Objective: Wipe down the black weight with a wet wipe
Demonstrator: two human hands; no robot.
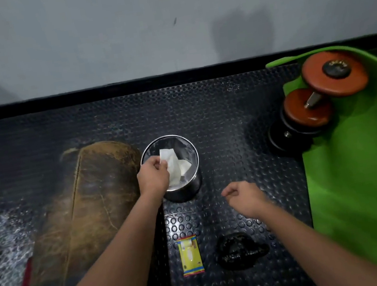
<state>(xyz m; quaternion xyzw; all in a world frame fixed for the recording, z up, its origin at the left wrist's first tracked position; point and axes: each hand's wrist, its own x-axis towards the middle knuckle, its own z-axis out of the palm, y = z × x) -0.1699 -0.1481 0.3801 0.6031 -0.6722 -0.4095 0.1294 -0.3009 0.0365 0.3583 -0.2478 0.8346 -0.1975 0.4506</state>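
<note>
Left grip (153, 176) pinches a white wet wipe (174, 167) over the open mouth of a round metal bin (185, 190), the wipe hanging down into it. Right grip (245, 198) hovers right of the bin, fingers loosely curled and holding nothing. Near the person, the black weight (241, 250) lies on the studded black floor mat (215, 118), just right of a yellow wipe packet (191, 256). Far right, an orange dumbbell (322, 92) rests on a green mat (363, 164) (its near end overhangs black plates).
</note>
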